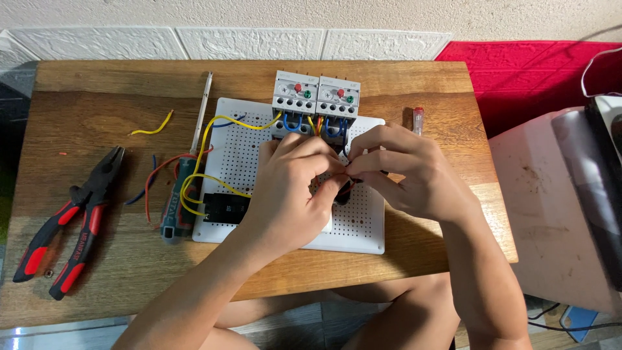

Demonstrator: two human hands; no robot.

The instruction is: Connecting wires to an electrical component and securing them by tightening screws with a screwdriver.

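A white perforated board [363, 227] lies on a wooden table [91, 116]. At its far edge stand two grey relay blocks [315, 96] with red and green buttons, joined by blue, yellow and red wires. My left hand [291, 188] and my right hand [405, 172] meet over the board's middle, fingertips pinched together on a small dark part with a wire [346, 181]; most of it is hidden by my fingers. A black component [223, 207] sits on the board to the left, with yellow wires [201, 155] looping to it.
Red-and-black pliers [71, 220] lie at the table's left. A green-handled screwdriver [184, 188] lies beside the board. A loose yellow wire piece [154, 125] and a small tester pen [418, 120] rest on the table. A red cloth [531, 71] and a white box [551, 207] are at right.
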